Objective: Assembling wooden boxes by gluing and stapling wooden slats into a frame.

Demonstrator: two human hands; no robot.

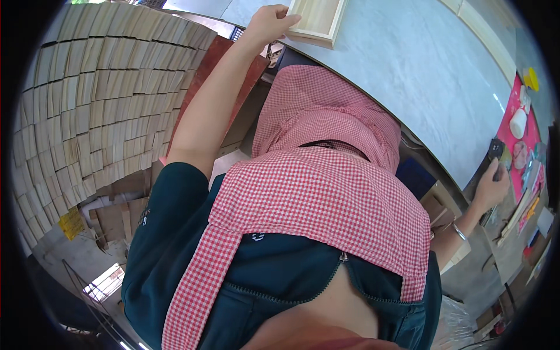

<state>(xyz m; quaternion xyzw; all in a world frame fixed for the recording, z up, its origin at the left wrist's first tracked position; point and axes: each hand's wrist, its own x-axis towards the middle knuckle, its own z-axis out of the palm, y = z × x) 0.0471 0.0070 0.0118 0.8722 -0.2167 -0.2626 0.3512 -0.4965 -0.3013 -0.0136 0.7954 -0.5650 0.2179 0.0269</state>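
Note:
My left hand (269, 23) reaches far out at the top and grips the near corner of a shallow pale wooden frame (318, 20) lying on the grey-white tabletop (420, 76). My right hand (492, 185) is at the table's right edge with its fingers curled. A small dark object (496, 149) sits right at its fingertips, and I cannot tell whether the hand holds it. A metal bangle (459, 231) is on that wrist. My red-checked apron (326, 192) over a dark green top fills the middle of the view.
A tall stack of pale wooden slats (99, 99) stands at the left. On a pink mat (528, 137) at the right lie a white bottle (518, 123), a yellow item (531, 79) and small tools. Long wooden strips (487, 32) lie along the table's far side.

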